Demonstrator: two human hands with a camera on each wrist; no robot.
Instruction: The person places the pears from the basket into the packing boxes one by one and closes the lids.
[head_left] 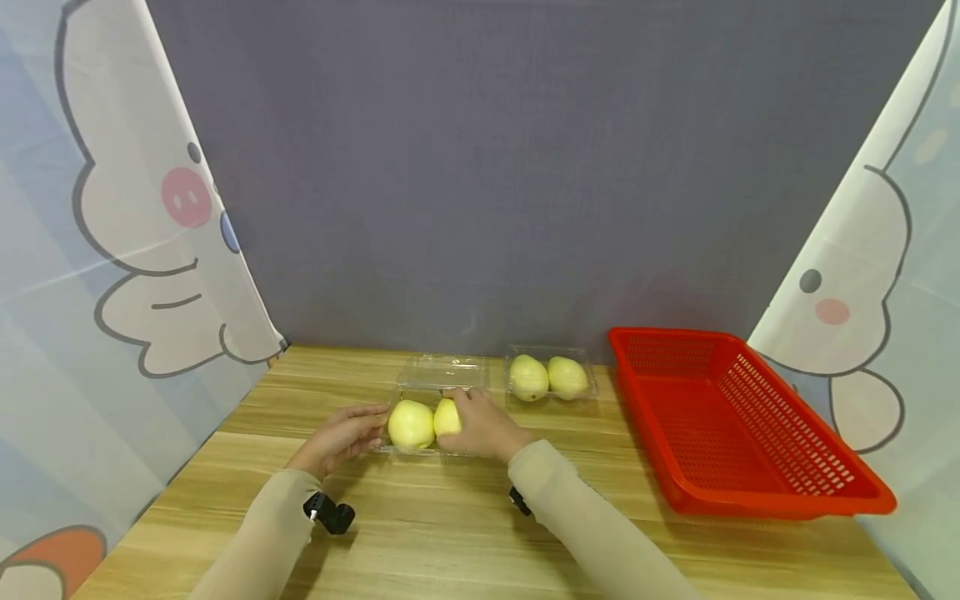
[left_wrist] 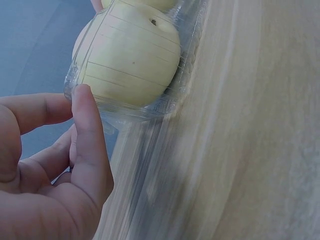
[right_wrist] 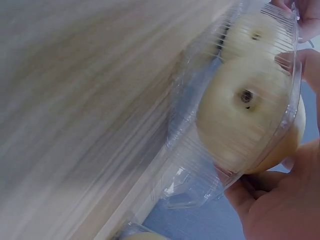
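In the head view an open clear plastic box (right_wrist: 192,120) sits on the table with two pale yellow pears in it. Its hinged lid (head_left: 447,367) lies folded back toward the grey backdrop. My left hand (head_left: 348,435) is at the box's left end, pinching its rim between thumb and fingers, as the left wrist view shows. The left pear (head_left: 411,425) rests beside that hand. Around the right pear (right_wrist: 245,100) curl the fingers and thumb of my right hand (head_left: 487,425), which partly hides it in the head view.
Behind and to the right stands another clear plastic box (head_left: 592,388) holding two pears. A large red perforated basket (head_left: 780,503) occupies the right side of the wooden table (head_left: 420,533). A grey cloth backdrop (head_left: 465,183) rises along the table's far edge.
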